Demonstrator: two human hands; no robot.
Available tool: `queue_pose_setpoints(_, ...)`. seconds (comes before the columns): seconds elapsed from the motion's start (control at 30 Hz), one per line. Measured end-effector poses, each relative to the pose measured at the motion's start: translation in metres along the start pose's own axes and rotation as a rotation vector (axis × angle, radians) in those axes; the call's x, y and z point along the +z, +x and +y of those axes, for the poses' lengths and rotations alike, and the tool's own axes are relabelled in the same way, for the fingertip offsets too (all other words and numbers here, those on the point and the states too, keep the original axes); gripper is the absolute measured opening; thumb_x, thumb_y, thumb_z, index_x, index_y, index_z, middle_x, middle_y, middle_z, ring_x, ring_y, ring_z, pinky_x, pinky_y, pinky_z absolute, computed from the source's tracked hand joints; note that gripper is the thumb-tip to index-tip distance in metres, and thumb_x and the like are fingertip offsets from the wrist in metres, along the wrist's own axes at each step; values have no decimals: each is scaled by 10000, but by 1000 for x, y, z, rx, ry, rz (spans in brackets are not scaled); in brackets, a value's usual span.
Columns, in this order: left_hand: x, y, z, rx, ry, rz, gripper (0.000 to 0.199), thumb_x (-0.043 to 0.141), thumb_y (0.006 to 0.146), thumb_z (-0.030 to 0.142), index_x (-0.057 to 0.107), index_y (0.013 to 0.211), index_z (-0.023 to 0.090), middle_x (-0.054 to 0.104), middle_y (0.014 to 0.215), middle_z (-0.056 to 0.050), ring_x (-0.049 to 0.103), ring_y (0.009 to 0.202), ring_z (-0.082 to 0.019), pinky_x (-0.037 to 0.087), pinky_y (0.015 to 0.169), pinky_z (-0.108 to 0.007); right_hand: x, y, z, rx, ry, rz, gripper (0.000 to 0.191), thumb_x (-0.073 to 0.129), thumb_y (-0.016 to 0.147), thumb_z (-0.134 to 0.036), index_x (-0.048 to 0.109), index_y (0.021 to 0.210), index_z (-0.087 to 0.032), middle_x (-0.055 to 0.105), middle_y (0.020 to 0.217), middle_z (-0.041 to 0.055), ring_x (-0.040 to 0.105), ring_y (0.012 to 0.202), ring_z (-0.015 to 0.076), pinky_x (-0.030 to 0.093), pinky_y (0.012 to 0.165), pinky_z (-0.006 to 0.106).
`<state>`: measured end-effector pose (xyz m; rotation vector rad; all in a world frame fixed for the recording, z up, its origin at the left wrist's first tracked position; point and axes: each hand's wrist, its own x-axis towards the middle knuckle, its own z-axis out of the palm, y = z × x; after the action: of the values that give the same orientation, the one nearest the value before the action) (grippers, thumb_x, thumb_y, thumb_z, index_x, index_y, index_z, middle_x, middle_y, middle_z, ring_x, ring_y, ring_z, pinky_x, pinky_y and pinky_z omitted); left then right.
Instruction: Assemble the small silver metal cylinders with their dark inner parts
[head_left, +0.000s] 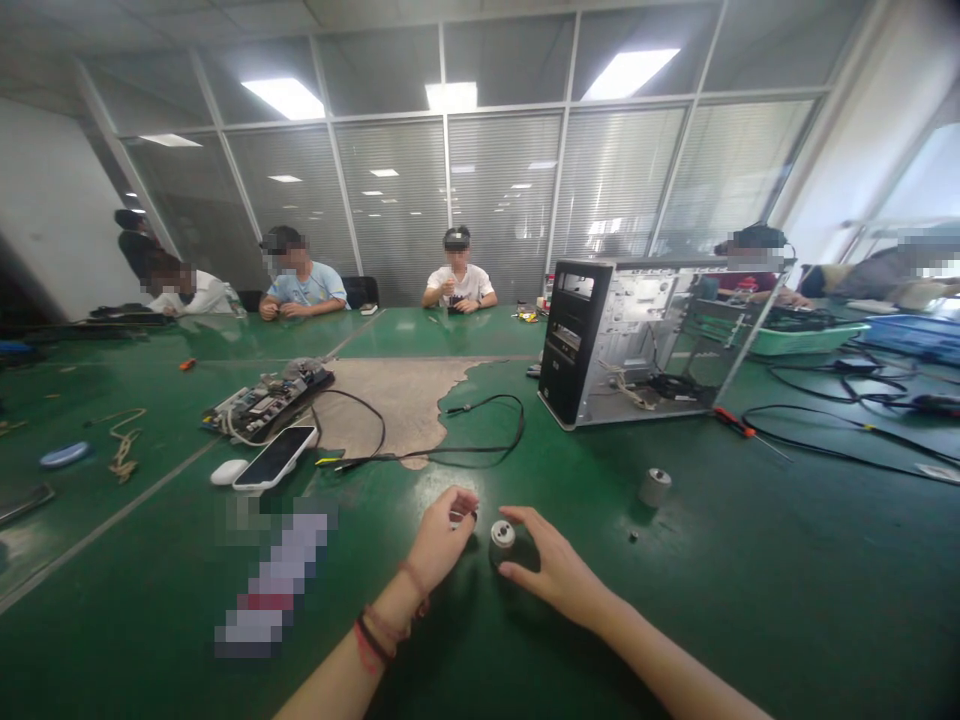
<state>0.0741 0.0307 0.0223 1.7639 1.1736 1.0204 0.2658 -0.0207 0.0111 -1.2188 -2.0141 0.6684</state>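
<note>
A small silver metal cylinder (502, 543) with dark holes in its top stands upright on the green table, between my hands. My right hand (551, 560) curves around its right side, thumb at the near lower edge and forefinger at the far rim. Just left of the cylinder, my left hand (442, 530) has its fingers curled in a pinch; a tiny dark thing shows at the fingertips, too small to name. A similar metal cylinder (655, 487) stands farther right, and a tiny dark part (634, 537) lies before it.
An open computer case (600, 345) stands behind on the right, by an orange-handled screwdriver (735, 422) and black cables (825, 415). To the left are a phone (276, 458), a white earbud case (228, 472) and a circuit assembly (268, 400). Several people sit across the table.
</note>
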Motion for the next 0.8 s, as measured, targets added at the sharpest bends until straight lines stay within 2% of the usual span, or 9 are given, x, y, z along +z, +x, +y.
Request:
queue_pose_setpoints(0.2,0,0,0,14,-4,-6,171,479,711,114,571,845,167,625,847,-38,597,787,-158,478,722,-277,6,3,4,18,91,38,444,592,777,-301,470,1195,-213,551,1174,80,502,1104,235,378,963,374)
queue_pose_setpoints(0.5,1,0,1,6,-6,-12,172,468,706,106,562,839,163,623,845,-44,597,794,-162,483,732,-284,6,3,-2,2,91,60,322,581,783,-257,530,1098,-209,599,1079,63,542,1022,227,404,910,360)
queue_pose_setpoints(0.7,0,0,2,2,-9,-7,169,481,699,107,570,830,162,625,839,-46,596,787,-162,479,730,-280,5,1,-2,-42,16,115,294,585,785,-279,549,1069,-213,616,1040,60,552,999,228,427,883,357)
queue_pose_setpoints(0.8,0,1,2,6,-1,4,161,489,697,117,576,826,160,625,827,-48,593,773,-164,476,724,-282,-5,-2,-3,-87,-70,195,295,589,783,-291,551,1067,-220,619,1041,63,548,1012,230,429,894,366)
